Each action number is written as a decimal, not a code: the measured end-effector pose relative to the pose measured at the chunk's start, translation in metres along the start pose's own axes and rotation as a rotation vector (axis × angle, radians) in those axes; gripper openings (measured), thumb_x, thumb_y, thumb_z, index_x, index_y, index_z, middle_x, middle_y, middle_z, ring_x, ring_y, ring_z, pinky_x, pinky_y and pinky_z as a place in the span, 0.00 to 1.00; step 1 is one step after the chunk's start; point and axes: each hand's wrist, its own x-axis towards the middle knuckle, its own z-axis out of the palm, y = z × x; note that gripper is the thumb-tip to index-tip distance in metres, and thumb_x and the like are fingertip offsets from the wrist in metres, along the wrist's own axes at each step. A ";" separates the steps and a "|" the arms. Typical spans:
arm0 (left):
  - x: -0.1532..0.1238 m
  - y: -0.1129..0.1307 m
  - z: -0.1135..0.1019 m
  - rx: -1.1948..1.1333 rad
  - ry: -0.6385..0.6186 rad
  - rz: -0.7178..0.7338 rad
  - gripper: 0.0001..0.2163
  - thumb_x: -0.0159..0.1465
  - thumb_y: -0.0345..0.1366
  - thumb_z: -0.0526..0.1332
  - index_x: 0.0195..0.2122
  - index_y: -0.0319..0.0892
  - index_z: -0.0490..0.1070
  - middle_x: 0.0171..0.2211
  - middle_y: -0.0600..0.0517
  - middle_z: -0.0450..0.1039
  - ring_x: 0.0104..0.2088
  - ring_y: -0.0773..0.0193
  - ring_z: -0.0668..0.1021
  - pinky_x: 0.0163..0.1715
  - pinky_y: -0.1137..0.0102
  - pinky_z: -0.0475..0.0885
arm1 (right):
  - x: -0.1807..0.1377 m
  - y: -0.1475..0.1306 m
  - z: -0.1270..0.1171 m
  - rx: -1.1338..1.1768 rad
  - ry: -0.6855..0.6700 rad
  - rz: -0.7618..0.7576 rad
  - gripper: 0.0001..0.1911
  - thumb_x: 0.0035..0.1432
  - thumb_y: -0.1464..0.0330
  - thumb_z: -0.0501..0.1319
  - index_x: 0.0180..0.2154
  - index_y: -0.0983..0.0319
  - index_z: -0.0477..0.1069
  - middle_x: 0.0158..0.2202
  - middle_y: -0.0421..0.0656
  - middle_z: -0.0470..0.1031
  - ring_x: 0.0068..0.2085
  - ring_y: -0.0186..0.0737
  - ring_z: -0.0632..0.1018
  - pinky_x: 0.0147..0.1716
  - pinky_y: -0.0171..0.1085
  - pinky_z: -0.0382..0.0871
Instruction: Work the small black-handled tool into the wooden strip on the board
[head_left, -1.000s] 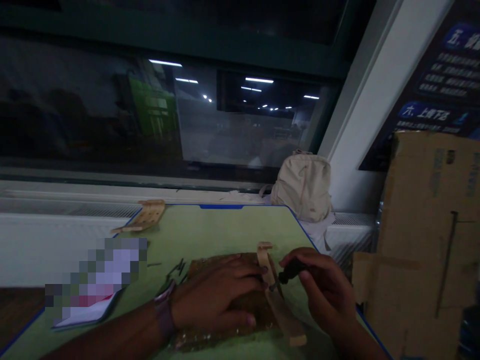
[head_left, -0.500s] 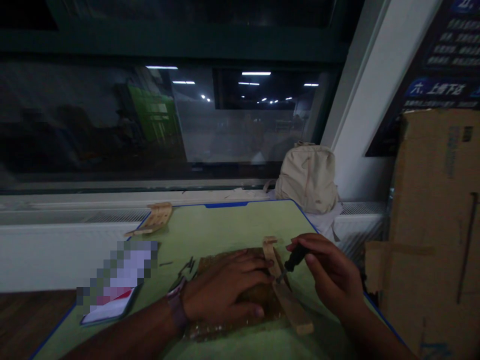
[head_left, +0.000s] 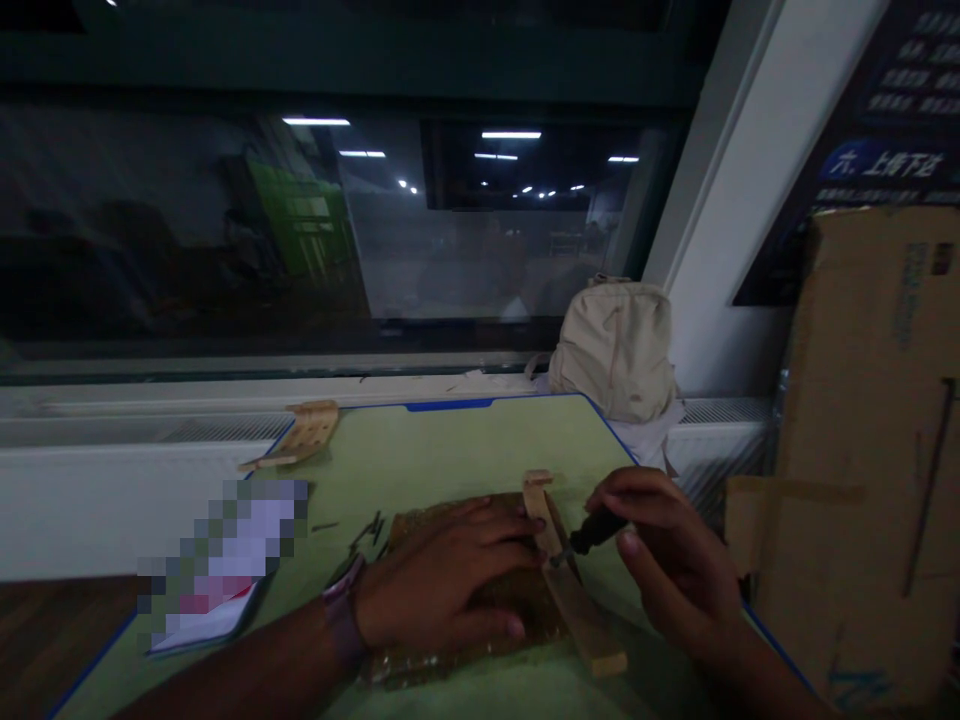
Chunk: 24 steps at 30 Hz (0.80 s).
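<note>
My right hand [head_left: 670,550] is closed around the black handle of a screwdriver [head_left: 592,530]. Its metal shaft slants down to the left, and the tip meets the wooden strip [head_left: 589,625] near its middle. This pale strip runs from far to near, with a small cross block at its far end. My left hand [head_left: 457,580] lies flat, fingers stretched out, on a brown pad [head_left: 536,610] that looks wrapped in clear film. Its fingertips rest against the strip's left edge. Whether a screw sits under the tip is too small to tell.
Several dark screws or nails [head_left: 367,530] lie left of the pad. A blurred-out flat item [head_left: 232,570] is at the table's left, a curved wooden piece with holes [head_left: 311,430] at the back left corner. Beyond the green table [head_left: 450,440] stand a backpack [head_left: 615,345] and cardboard [head_left: 862,420].
The screwdriver handle has tipped lower to the right, and my right hand has shifted slightly right with it. My left hand stays on the pad. The camera view has moved a little.
</note>
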 end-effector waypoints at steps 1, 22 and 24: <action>0.000 0.000 0.000 -0.003 0.002 0.004 0.31 0.77 0.65 0.53 0.67 0.47 0.72 0.71 0.43 0.70 0.71 0.43 0.71 0.74 0.48 0.61 | 0.000 0.001 0.000 -0.006 -0.014 -0.001 0.14 0.73 0.71 0.62 0.55 0.53 0.80 0.43 0.47 0.82 0.44 0.47 0.85 0.38 0.45 0.83; -0.003 0.000 -0.002 0.044 0.010 0.013 0.27 0.77 0.58 0.61 0.70 0.49 0.70 0.73 0.44 0.67 0.74 0.43 0.69 0.75 0.46 0.61 | -0.005 0.011 0.009 0.122 0.023 0.113 0.13 0.74 0.68 0.64 0.56 0.50 0.78 0.43 0.45 0.82 0.42 0.43 0.84 0.38 0.40 0.81; -0.002 0.001 -0.002 0.039 0.006 -0.007 0.26 0.76 0.57 0.62 0.69 0.50 0.70 0.72 0.45 0.69 0.72 0.43 0.71 0.74 0.45 0.61 | -0.008 0.015 0.011 0.060 0.119 0.163 0.11 0.71 0.67 0.68 0.53 0.51 0.78 0.41 0.43 0.80 0.38 0.40 0.83 0.35 0.38 0.79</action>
